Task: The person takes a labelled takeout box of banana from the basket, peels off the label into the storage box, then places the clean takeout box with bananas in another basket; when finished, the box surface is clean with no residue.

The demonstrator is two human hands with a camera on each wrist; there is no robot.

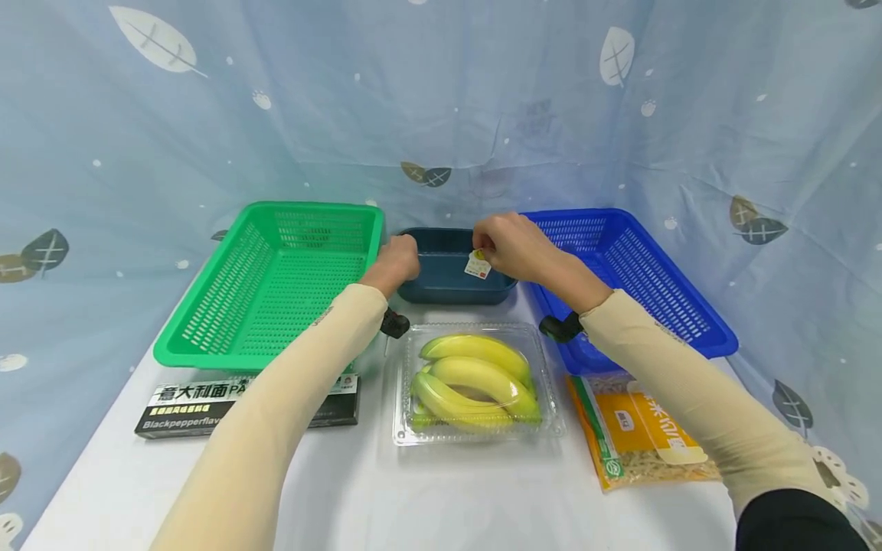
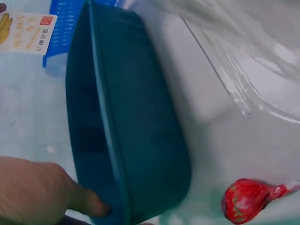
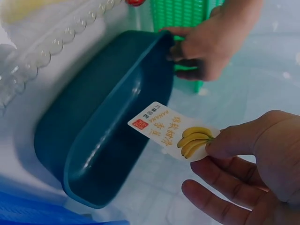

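The left hand (image 1: pixel 398 264) is grasping a dark teal tub (image 1: pixel 458 294) at its left end, the thumb pressing against the inside of the wall; shadow in the right wrist view is making it hard to tell how firmly the other fingers are wrapping round the rim. The right hand (image 1: pixel 513 246) is pinching a small banana card (image 3: pixel 159 125) by its picture end, and is holding it over the right part of the tub. The tub is sitting on the white table (image 1: pixel 413 505), behind a clear box (image 1: pixel 475 439) of bananas (image 1: pixel 482 383) and between a green basket (image 1: pixel 269 360) and a blue basket (image 1: pixel 713 340). It is looking like smooth, fairly stiff plastic, so it should be handling as light and slightly slippery, with the short-end rims offering the surest hold. The card is looking thin, nearly weightless and easy to crease, so a gentle pinch near one edge is probably serving best, leaving the lettering uncovered.
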